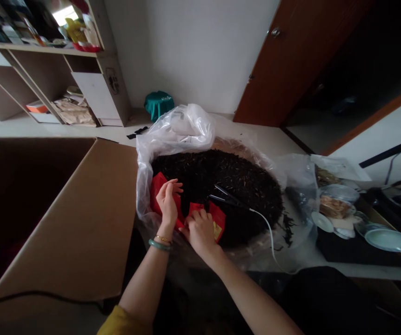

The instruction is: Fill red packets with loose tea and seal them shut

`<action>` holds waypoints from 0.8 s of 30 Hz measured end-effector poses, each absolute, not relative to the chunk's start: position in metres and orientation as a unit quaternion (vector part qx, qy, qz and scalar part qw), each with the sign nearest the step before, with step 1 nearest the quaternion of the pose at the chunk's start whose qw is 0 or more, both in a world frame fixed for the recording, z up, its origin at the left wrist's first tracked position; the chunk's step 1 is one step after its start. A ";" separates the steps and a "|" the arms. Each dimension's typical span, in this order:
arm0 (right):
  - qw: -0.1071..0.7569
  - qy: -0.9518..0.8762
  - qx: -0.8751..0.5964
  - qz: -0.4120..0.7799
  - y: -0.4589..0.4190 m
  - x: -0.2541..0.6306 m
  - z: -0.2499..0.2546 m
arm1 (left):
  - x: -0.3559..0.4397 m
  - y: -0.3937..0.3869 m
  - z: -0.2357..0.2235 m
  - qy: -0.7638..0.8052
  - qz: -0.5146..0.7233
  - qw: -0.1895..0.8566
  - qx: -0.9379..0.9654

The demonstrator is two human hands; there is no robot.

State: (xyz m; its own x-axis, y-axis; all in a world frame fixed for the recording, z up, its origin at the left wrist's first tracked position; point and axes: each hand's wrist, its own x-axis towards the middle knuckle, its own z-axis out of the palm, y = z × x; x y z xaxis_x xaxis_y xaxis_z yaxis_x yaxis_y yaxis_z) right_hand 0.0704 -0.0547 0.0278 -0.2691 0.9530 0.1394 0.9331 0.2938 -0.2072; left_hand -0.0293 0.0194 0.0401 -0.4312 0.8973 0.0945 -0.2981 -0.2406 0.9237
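- Directly under the right hand [200, 228], a red packet with gold label [220, 217], long axis hard to make out; fingers curled onto it, pinch or mere touch impossible to tell
- Just left of that, a second red packet [157, 184] behind the left hand [167, 201], loosely open with fingers part-bent; contact unclear
- Just beyond and right of the right hand, much the nearer one, a black hair straightener [233, 201], jaws parted and pointing left, long axis slanting down rightward
- Beneath these, dark dried leaves [256, 181] in a plastic liner [144, 153]
- Further left, an open cardboard box [82, 223]; beyond, a brown door [284, 60]
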 end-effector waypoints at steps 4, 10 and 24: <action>0.147 -0.788 -0.595 0.049 -0.066 0.073 0.019 | -0.028 0.020 0.039 0.450 0.716 0.417 0.332; 0.164 -0.778 -0.603 0.063 -0.066 0.065 0.018 | -0.026 0.017 0.041 0.460 0.708 0.417 0.337; 0.220 -0.762 -0.594 0.137 -0.058 0.046 0.007 | -0.027 0.019 0.039 0.456 0.706 0.417 0.345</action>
State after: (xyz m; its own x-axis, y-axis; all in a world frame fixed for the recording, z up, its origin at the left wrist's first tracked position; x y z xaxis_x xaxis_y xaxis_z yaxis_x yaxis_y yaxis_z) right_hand 0.0456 -0.0582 0.0067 -0.1987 0.9649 0.1717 0.8441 0.2575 -0.4704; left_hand -0.0272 0.0186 0.0387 -0.4139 0.9041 0.1064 -0.2751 -0.2357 0.9321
